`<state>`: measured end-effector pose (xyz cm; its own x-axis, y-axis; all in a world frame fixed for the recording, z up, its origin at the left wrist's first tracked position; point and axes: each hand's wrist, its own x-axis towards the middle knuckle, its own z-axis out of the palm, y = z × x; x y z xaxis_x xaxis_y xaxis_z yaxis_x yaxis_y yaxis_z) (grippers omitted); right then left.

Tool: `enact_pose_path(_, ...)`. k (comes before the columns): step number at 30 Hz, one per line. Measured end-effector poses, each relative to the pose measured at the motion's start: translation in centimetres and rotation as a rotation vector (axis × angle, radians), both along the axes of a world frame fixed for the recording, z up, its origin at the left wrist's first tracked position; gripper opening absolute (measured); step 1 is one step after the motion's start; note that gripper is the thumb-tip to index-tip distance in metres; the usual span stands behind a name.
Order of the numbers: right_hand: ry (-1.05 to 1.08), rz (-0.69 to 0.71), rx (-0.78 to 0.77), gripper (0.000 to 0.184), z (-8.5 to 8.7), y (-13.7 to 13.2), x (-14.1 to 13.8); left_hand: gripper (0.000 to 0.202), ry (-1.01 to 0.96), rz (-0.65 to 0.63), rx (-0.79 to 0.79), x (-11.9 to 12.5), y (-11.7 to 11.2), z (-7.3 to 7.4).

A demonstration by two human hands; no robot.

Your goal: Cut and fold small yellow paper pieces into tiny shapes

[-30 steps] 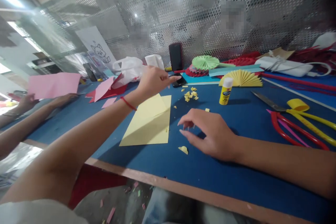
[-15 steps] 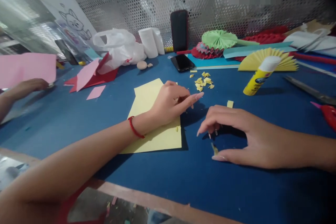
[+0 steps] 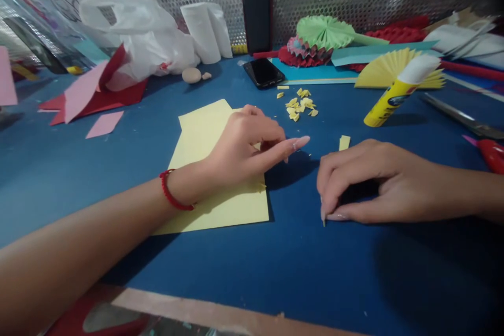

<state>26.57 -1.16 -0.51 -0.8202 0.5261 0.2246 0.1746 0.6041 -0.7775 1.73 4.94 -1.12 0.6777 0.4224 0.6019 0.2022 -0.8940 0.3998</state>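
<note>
My left hand [image 3: 252, 142] rests on yellow paper [image 3: 220, 205], thumb stretched out to the right and fingers loosely bent, apart from the thumb. Nothing shows in it; the palm side is partly hidden. Over the blue table, my right hand [image 3: 362, 181] pinches a tiny yellow paper piece [image 3: 324, 222] between thumb and fingertips, and only the piece's lower end shows. Just behind that hand lies a short yellow paper strip [image 3: 344, 143]. Beyond both hands is a small heap of folded yellow paper bits [image 3: 301, 105].
A glue stick [image 3: 399, 92] stands tilted before a yellow paper fan [image 3: 388, 69]. Scissors [image 3: 464, 117] lie at the right. Two phones, one upright [image 3: 257, 10] and one flat [image 3: 264, 72], are at the back. Pink paper [image 3: 84, 92] and a white plastic bag [image 3: 153, 37] sit left.
My right thumb and fingers have closed together on the small yellow paper piece. The left hand stays on the paper. The view has shifted, and the other person's hand at left has left the frame.
</note>
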Motion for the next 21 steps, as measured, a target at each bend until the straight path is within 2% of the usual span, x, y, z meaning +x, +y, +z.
enact_pose_path(3, 0.03, -0.058, -0.036, 0.006, -0.1, 0.0, -0.1, 0.041, 0.021, -0.091, -0.008, 0.1, -0.4, 0.3)
enact_pose_path(7, 0.13, -0.271, -0.028, 0.006, -0.2, -0.7, -0.4, 0.045, 0.083, -0.239, -0.051, 0.3, -1.5, 0.6)
enact_pose_path(10, 0.172, -0.431, 0.029, 0.009, -0.1, -1.5, -0.9, 0.048, 0.095, -0.225, -0.031, 0.5, -2.4, 0.7)
enact_pose_path(13, 0.196, -0.545, 0.083, 0.013, 0.0, -2.2, -1.3, 0.037, 0.1, -0.177, 0.006, 0.6, -2.8, 0.7)
enact_pose_path(17, 0.237, -0.564, 0.091, 0.017, 0.1, -2.5, -1.6, 0.026, 0.096, -0.227, -0.006, 0.4, -2.7, 0.8)
enact_pose_path(21, 0.248, -0.492, 0.024, 0.022, 0.0, -2.3, -1.4, 0.018, 0.091, -0.288, -0.029, 0.3, -2.5, 1.1)
